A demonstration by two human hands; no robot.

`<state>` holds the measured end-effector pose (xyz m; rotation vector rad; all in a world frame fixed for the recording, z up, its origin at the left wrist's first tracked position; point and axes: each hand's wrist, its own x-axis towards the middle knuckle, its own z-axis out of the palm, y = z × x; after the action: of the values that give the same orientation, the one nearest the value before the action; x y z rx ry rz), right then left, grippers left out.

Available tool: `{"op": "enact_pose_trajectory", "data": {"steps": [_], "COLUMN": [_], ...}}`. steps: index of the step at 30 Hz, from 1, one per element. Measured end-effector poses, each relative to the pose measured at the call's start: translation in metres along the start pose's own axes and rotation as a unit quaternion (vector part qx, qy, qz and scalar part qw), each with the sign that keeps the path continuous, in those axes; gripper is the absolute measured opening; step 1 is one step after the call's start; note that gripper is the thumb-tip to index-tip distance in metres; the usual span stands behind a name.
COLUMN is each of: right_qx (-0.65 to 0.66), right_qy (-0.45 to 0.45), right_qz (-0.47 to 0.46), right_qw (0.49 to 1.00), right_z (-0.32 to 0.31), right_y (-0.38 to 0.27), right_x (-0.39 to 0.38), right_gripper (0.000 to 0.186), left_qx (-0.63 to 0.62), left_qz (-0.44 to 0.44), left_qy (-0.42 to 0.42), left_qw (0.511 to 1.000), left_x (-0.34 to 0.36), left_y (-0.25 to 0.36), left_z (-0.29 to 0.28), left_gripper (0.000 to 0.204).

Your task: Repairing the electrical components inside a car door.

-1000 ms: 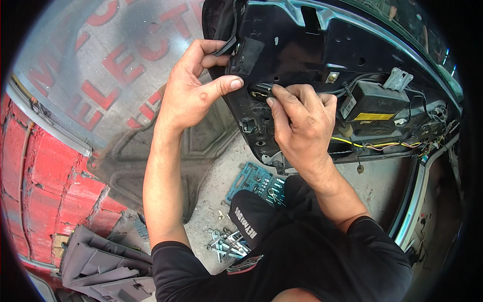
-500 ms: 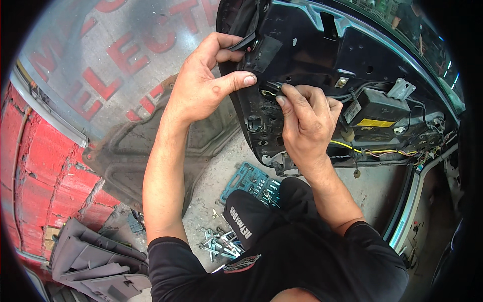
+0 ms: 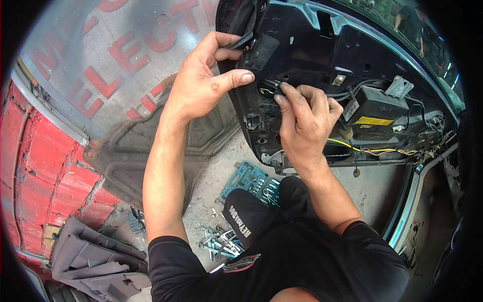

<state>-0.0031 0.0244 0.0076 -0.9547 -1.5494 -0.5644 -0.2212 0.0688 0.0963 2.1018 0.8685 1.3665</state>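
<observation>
A stripped dark car door (image 3: pixel 312 60) stands open in front of me, its inner metal bare. At the door's left edge, the fingers of my left hand (image 3: pixel 198 83) curl round a flat black piece (image 3: pixel 241 42) whose kind I cannot make out; the thumb stretches across the edge. My right hand (image 3: pixel 308 118) pinches a small dark part (image 3: pixel 274 83) between thumb and fingertips, at an opening in the panel. A bit of light metal shows in that opening. The fingers hide most of the small part.
A black box (image 3: pixel 380 106) with a yellow label and loose wires (image 3: pixel 372 150) sit on the door's right half. Below lie a teal socket case (image 3: pixel 246 178) and scattered tools (image 3: pixel 216 244). Leftward are a grey liner panel (image 3: pixel 146 146), folded grey trim (image 3: pixel 95 261) and a red wall (image 3: pixel 45 166).
The door has shifted very slightly to the left in the view. My right hand's fingertips have moved a little at the opening; the left hand keeps its hold.
</observation>
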Motion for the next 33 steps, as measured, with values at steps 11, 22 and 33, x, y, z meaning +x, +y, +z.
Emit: {"op": "enact_pose_trajectory", "data": {"steps": [11, 22, 33], "right_qx": [0.147, 0.161, -0.062], "right_qy": [-0.021, -0.142, -0.152], "right_qz": [-0.147, -0.142, -0.088], "right_qw": [0.978, 0.966, 0.983], "right_z": [-0.027, -0.035, -0.041], "right_y": [0.030, 0.035, 0.005], "right_x": [-0.006, 0.008, 0.028], "right_gripper": [0.045, 0.049, 0.017], "left_qx": [-0.007, 0.001, -0.008], "left_qz": [-0.001, -0.007, -0.028], "left_qy": [-0.010, -0.010, -0.004], "left_qw": [1.000, 1.000, 1.000], "left_x": [0.002, 0.003, 0.002], "left_y": [-0.002, -0.002, 0.000], "left_z": [-0.002, -0.001, 0.001], "left_gripper": [0.074, 0.075, 0.077]}}
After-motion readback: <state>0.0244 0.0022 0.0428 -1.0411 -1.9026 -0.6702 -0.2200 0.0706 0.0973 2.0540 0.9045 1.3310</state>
